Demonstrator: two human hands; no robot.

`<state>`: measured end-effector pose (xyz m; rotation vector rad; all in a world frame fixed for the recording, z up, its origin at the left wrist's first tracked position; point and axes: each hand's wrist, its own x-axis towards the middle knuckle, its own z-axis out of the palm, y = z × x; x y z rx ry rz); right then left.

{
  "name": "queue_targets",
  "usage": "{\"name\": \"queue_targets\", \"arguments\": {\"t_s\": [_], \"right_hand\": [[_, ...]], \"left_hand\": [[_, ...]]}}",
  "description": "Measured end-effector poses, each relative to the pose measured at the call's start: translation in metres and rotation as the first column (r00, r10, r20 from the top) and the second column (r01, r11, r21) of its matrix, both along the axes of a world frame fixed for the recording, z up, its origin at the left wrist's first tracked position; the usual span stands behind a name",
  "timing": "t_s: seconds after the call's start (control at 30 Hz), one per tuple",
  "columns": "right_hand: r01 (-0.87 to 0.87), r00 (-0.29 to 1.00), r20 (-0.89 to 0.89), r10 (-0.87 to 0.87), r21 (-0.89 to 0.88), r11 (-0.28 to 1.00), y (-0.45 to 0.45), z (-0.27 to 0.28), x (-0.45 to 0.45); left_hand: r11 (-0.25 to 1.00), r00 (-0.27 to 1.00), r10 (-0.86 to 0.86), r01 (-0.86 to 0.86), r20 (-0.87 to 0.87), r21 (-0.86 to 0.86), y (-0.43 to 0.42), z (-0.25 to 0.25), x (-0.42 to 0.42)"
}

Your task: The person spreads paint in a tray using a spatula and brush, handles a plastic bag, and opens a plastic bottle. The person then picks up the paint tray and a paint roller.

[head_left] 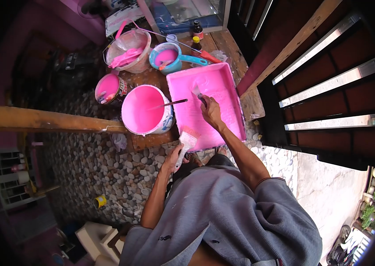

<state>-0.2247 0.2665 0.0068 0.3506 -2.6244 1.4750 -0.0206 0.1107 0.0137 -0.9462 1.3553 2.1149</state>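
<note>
The paint tray (201,72) is set on the wooden counter (252,101). A scraper (197,91) is held closed in the right hand's (212,114) grip, its blade over the tray's far half. A wide brush (188,140) is gripped by its handle in closed fingers of the left hand (172,158), at the tray's near left corner. Paint could be dripped outside the tray if the brush were tilted outward; the stick (176,103) left of the tray could be knocked by a sideways sweep.
</note>
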Motion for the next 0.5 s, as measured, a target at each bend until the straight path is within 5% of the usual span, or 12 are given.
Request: {"name": "queue_targets", "arguments": {"t_s": [0.07,0.13,0.2,0.4,0.5], "right_hand": [[-0.204,0.979,-0.039,0.202,-0.051,0.978,0.002,0.004,-0.001],[-0.143,0.989,-0.063,0.136,-0.124,0.982,-0.001,-0.003,-0.002],[0.083,0.996,-0.040,-0.083,-0.001,0.997,-0.002,-0.009,-0.001],[-0.149,0.989,0.005,0.150,-0.087,0.985,0.008,0.003,0.004],[-0.046,0.999,0.019,0.047,-0.035,0.998,0.031,0.028,0.004]], "left_hand": [[1.000,1.000,0.004,-0.004,-0.002,0.000,0.000,0.001,-0.001],[0.999,0.999,-0.017,0.018,0.046,-0.036,0.000,0.008,-0.003],[1.000,0.999,-0.002,0.002,0.032,-0.020,-0.001,0.002,-0.001],[1.000,1.000,-0.003,0.002,0.016,0.018,-0.002,-0.004,-0.001],[1.000,1.000,0.003,-0.003,0.006,0.021,-0.004,-0.011,0.001]]}}
